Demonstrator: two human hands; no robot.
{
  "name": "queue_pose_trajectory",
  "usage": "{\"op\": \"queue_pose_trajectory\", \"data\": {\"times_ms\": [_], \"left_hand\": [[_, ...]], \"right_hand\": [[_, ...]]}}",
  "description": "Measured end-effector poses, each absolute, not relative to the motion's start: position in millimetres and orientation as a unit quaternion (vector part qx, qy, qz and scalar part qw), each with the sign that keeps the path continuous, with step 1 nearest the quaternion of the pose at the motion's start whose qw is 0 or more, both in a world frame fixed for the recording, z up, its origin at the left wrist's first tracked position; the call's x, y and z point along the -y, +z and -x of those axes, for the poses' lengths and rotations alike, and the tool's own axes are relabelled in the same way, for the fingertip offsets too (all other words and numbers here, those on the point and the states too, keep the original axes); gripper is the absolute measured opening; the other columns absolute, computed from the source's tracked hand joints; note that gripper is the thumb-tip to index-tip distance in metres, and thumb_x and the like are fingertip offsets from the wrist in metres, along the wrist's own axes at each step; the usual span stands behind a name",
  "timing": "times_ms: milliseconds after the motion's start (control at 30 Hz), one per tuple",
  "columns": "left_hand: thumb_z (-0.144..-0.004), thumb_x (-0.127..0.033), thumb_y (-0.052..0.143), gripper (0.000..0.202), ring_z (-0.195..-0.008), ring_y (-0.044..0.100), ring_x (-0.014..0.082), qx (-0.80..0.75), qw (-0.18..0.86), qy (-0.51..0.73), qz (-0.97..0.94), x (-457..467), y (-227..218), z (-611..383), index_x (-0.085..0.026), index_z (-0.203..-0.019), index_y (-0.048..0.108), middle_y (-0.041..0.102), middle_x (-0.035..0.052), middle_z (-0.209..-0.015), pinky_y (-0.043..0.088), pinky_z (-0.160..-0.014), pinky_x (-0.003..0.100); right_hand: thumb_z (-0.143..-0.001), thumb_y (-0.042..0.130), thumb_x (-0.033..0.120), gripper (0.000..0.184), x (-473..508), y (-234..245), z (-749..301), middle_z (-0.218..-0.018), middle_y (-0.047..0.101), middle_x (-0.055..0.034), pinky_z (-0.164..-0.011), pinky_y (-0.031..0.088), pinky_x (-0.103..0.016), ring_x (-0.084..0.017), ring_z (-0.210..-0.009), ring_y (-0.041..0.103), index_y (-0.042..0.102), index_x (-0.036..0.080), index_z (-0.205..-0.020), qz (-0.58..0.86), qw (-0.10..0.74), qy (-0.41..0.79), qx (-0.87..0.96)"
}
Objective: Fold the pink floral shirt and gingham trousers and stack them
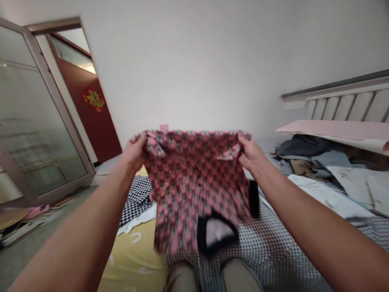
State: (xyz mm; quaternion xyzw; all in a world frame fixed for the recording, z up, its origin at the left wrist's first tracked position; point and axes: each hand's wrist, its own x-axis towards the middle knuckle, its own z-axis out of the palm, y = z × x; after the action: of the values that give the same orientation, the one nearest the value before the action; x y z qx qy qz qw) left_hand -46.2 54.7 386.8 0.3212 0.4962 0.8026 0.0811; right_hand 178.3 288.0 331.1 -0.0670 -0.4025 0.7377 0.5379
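Observation:
Stretched between both hands hangs a pink-and-red patterned shirt (191,182), its upper edge pulled nearly straight. My left hand (135,153) is closed on the shirt's upper left corner. At the opposite corner, my right hand (251,152) grips the cloth the same way. A black band like a neckline (203,235) hangs at the bottom, and a black cuff (254,198) dangles at the right. A small pink tag sticks up along the top edge. The lower part of the shirt is smeared by motion.
Below lies a bed with a checked cover (267,239) and a yellow cloth (133,251). Black-and-white checked fabric (138,198) lies at the left. Folded clothes (304,150) and a pink board (331,129) are piled at the right. A glass door (39,109) stands at the far left.

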Motion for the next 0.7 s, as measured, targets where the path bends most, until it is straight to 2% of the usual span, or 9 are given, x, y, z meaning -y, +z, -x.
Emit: {"op": "queue_pose_trajectory", "data": {"times_ms": [100,200,300,367,467,567,700], "left_hand": [[-0.095,-0.027,0.058,0.012,-0.065,0.066,0.0069,-0.435,0.070,0.815,-0.377,-56,420,48,-0.020,-0.089,0.066,0.074,-0.0075,-0.074,0.058,-0.069,0.022],[-0.082,-0.029,0.074,0.015,-0.051,0.063,0.0113,-0.513,0.117,0.773,-0.355,-45,399,53,-0.016,-0.085,0.067,0.072,-0.0032,-0.064,0.057,-0.053,0.025],[-0.069,-0.034,0.083,0.030,-0.054,0.067,0.0169,-0.633,0.195,0.696,-0.278,-41,337,59,-0.017,-0.089,0.070,0.074,0.0007,-0.067,0.055,-0.047,0.026],[-0.067,-0.038,0.084,0.036,-0.063,0.071,0.0196,-0.677,0.265,0.646,-0.232,-43,286,61,-0.021,-0.096,0.071,0.078,0.0031,-0.077,0.057,-0.054,0.029],[-0.067,-0.037,0.082,0.032,-0.067,0.073,0.0235,-0.699,0.311,0.620,-0.173,-45,208,62,-0.020,-0.091,0.070,0.078,0.0062,-0.075,0.060,-0.061,0.035],[-0.065,-0.034,0.080,0.024,-0.068,0.073,0.0258,-0.707,0.344,0.605,-0.124,-32,139,65,-0.021,-0.082,0.068,0.074,0.0061,-0.065,0.060,-0.065,0.037],[-0.069,-0.037,0.073,0.016,-0.071,0.073,0.0248,-0.700,0.362,0.606,-0.103,4,80,77,-0.023,-0.074,0.068,0.073,0.0026,-0.064,0.058,-0.064,0.035]], "right_hand": [[-0.084,0.076,0.030,0.019,-302,366,-180,-0.093,0.078,0.0007,-0.091,0.059,-0.036,-0.018,-0.090,0.074,0.070,0.023,-0.100,-0.062,0.584,0.675,0.447],[-0.084,0.075,0.031,0.026,-314,345,-198,-0.096,0.078,-0.0027,-0.091,0.059,-0.040,-0.021,-0.092,0.074,0.070,0.022,-0.107,-0.032,0.551,0.683,0.478],[-0.083,0.074,0.030,0.028,-323,277,-207,-0.093,0.079,-0.0048,-0.090,0.059,-0.040,-0.023,-0.092,0.074,0.070,0.021,-0.108,0.163,0.489,0.716,0.471],[-0.083,0.071,0.028,0.027,-324,221,-206,-0.092,0.079,-0.0062,-0.089,0.060,-0.041,-0.024,-0.091,0.075,0.069,0.021,-0.108,0.283,0.424,0.735,0.448],[-0.076,0.071,0.018,0.026,-314,142,-203,-0.082,0.078,-0.0094,-0.079,0.062,-0.042,-0.026,-0.080,0.075,0.067,0.018,-0.102,0.363,0.373,0.739,0.428],[-0.070,0.073,0.012,0.025,-300,83,-205,-0.065,0.072,-0.0055,-0.063,0.062,-0.036,-0.023,-0.061,0.072,0.062,0.018,-0.092,0.423,0.332,0.736,0.411],[-0.073,0.074,0.020,0.023,-295,42,-214,-0.055,0.064,0.0026,-0.051,0.057,-0.027,-0.017,-0.048,0.064,0.054,0.023,-0.085,0.463,0.317,0.723,0.402]]}}
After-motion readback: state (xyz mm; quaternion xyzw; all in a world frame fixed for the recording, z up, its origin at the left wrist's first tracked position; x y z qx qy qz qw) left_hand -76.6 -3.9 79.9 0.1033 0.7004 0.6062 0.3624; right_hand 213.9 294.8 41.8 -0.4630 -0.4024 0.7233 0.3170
